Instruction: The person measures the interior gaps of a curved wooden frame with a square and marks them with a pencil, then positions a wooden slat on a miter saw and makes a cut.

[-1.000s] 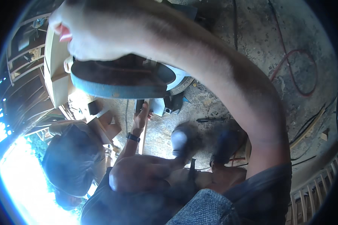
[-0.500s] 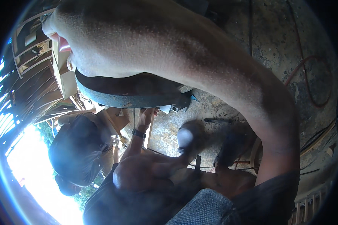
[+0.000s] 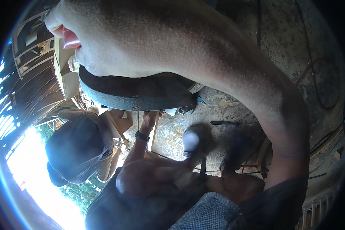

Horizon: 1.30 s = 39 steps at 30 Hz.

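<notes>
My right forearm sweeps across the top of the view, and its hand [image 3: 82,46] is at the upper left with fingers curled. What they close on is hidden from here. Just below that wrist is a large dark piece with a curved, worn blue rim [image 3: 122,102], its kind unclear. My left hand [image 3: 149,119], with a dark watch [image 3: 142,136] at the wrist, reaches up to the underside of the rim. Its fingers look bent, partly hidden by the rim, beside a narrow wooden strip [image 3: 153,136]. Small metal parts [image 3: 184,110] stick out near the rim's right end.
Another person in a dark cap [image 3: 74,149] bends over at the left, by brown wooden pieces [image 3: 117,122]. A pale panel [image 3: 67,78] stands beyond my right hand. Red hose [image 3: 314,80] and dark cables [image 3: 326,138] lie on the stained floor at right. My shoe [image 3: 191,140] is below.
The other person's head and body have shifted a little to the left and up. My right hand shows slightly more of its curled fingers. My left hand stays at the rim.
</notes>
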Tool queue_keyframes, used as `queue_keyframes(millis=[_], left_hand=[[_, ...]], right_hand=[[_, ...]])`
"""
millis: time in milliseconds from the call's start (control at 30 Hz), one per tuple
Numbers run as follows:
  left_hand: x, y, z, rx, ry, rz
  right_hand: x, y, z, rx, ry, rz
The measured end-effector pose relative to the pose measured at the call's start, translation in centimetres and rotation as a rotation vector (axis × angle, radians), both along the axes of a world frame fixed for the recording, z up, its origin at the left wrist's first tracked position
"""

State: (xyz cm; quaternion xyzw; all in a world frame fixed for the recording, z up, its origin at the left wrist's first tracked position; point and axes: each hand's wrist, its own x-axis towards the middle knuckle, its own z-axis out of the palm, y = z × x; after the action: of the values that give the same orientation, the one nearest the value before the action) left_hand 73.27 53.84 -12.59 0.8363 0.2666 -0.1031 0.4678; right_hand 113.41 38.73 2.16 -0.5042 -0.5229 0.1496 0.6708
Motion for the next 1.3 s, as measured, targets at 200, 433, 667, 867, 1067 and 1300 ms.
queue_keyframes(millis=[200,433,667,867,1067,1300], left_hand=[[0.5,0.2,-0.8,-0.303,0.063,0.316],[0.6,-0.1,-0.5,-0.324,0.15,0.419],[1.4,-0.6,0.2,-0.274,0.169,0.436],[1.9,-0.8,0.2,-0.258,0.195,0.456],[2.2,-1.3,0.5,-0.238,0.193,0.467],[2.1,-1.1,0.7,-0.219,0.224,0.447]], right_hand=[[-0.1,0.9,-0.1,0.007,0.0,0.002],[-0.1,0.6,-0.7,0.004,0.007,0.003],[-0.1,0.6,-0.6,0.013,0.005,0.002],[0.0,1.0,-0.5,0.015,-0.001,0.002],[-0.1,1.0,-0.6,0.028,-0.007,0.001],[0.0,0.4,-1.2,0.024,0.007,0.0]])
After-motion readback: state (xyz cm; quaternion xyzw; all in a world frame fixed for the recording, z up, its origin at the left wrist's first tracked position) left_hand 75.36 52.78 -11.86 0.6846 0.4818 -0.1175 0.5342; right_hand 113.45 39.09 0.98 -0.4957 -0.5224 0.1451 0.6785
